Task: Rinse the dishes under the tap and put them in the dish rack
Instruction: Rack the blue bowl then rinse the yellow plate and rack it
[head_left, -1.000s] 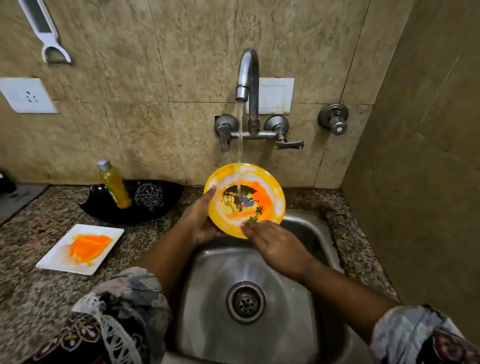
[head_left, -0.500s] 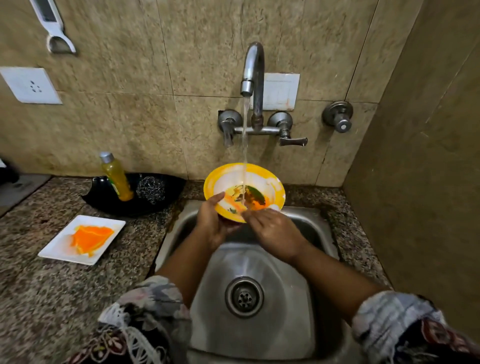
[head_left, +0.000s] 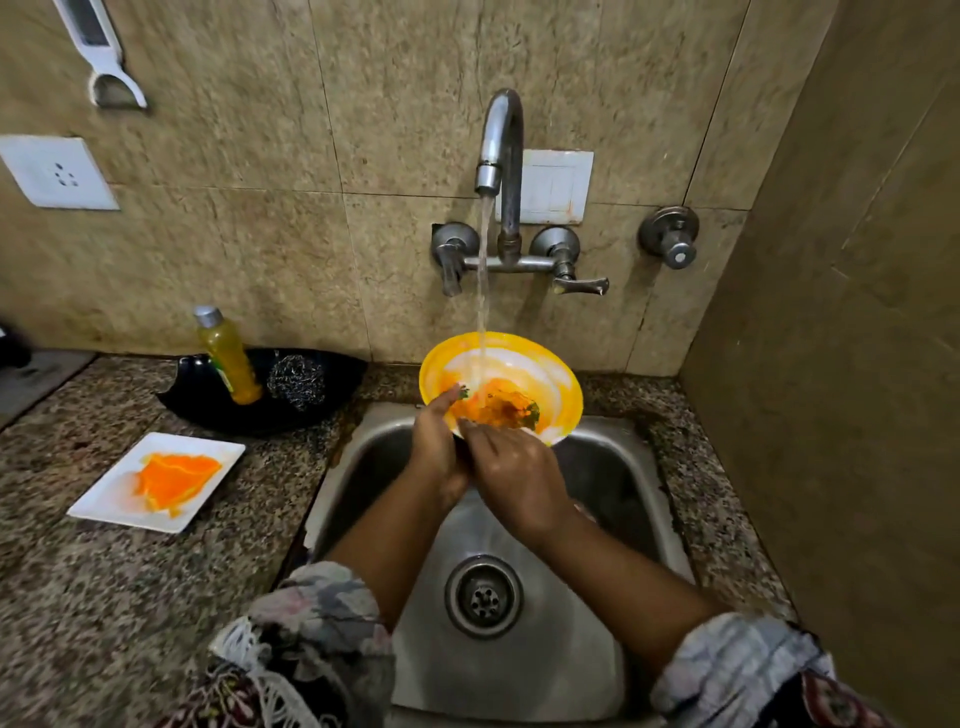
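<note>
A yellow plate (head_left: 545, 374) is held tilted over the sink (head_left: 363, 447), directly beneath the running tap (head_left: 501, 156). Its near rim is gripped by the left hand (head_left: 436, 447); the right hand (head_left: 514, 478) has fingers laid on its soiled face. A stained white plate (head_left: 104, 499) rests on the bench (head_left: 78, 597) left of the sink.

text: none legible | bottle (head_left: 227, 358) label: too blurred to read
</note>
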